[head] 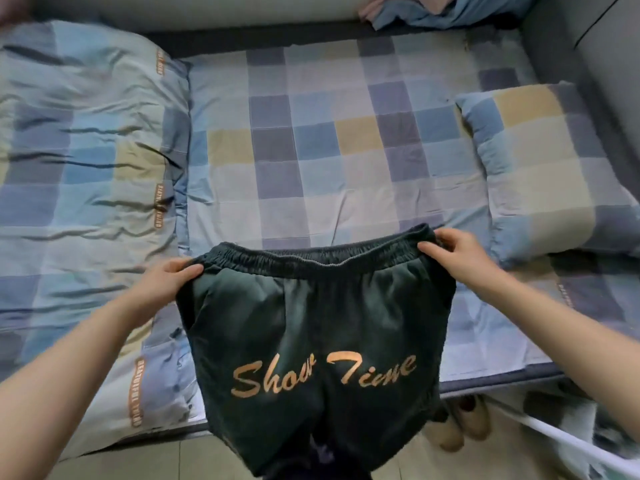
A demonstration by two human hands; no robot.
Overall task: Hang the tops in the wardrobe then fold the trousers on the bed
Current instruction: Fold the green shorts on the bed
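Observation:
Dark green trousers with orange "Show Time" lettering hang in front of me over the near edge of the bed. My left hand grips the left end of the elastic waistband. At the right end of the waistband, my right hand pinches the fabric. The waistband is stretched flat between both hands, and the legs drop below the frame's bottom edge.
A checked sheet covers the bed. A rumpled duvet lies at the left and a pillow at the right. Blue and pink clothes are piled at the far edge. Shoes stand on the floor under the bed frame.

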